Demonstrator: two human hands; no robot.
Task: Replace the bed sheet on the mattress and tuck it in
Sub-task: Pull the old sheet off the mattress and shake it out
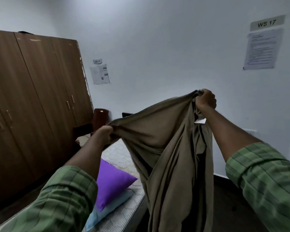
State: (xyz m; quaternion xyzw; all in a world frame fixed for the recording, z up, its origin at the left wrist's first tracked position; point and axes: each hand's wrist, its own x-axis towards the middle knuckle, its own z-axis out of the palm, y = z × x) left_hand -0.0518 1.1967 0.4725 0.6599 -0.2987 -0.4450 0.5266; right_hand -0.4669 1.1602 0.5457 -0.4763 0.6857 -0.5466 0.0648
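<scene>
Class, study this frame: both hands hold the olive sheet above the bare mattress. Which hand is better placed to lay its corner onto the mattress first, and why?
Probably the left hand. It grips the olive sheet low, directly over the striped mattress, while the right hand holds its bunch high, out past the bed's edge.

Mattress (124,158) under purple pillow (112,183)

One olive sheet (171,148), one mattress (120,153), two pillows—purple pillow (114,181), blue pillow (105,211)—and one wardrobe (32,97).
</scene>
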